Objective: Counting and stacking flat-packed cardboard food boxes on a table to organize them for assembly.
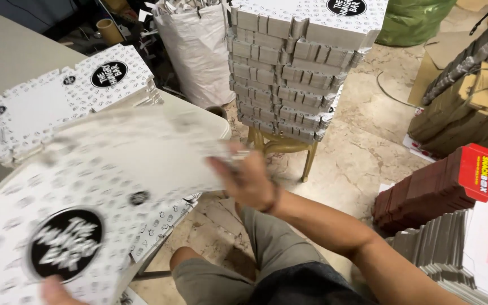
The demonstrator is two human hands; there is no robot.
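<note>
- We grip a flat white cardboard box blank (103, 186), printed with small grey marks and a round black emblem, held over our lap and the table (7, 62).
- Our right hand (247, 181) closes its fingers on the blank's right edge; motion blur softens that side.
- Our left hand (57, 292) shows only in part at the bottom edge, against the blank's near corner; we cannot tell whether it pinches.
- A stack of like blanks (69, 96) lies on the table just behind.
- A tall pile of folded boxes (289, 62) rests on a wooden stool (280, 144) ahead.
- A red carton (484, 172) and dark flat packs (425, 192) sit to our right on the floor.
</note>
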